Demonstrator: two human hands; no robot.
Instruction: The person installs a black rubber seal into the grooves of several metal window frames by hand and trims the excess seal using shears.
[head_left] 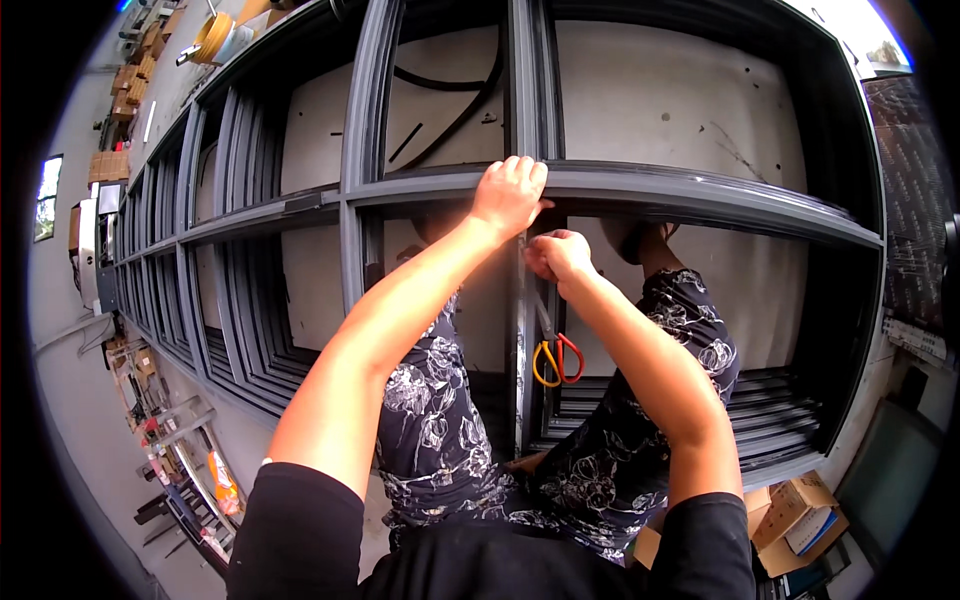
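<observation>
Pale floor (680,100) shows through stacked, dark grey gridded frames (640,186).

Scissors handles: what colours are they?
Yellow left loop, red right loop; best seen in the head view.

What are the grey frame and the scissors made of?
The grey frame looks like dull-coated metal, or maybe plastic: it has long, straight ridges. The scissors seem to have smooth plastic handles, bright red and yellow, and probably metal blades, since the part showing is plain grey.
</observation>
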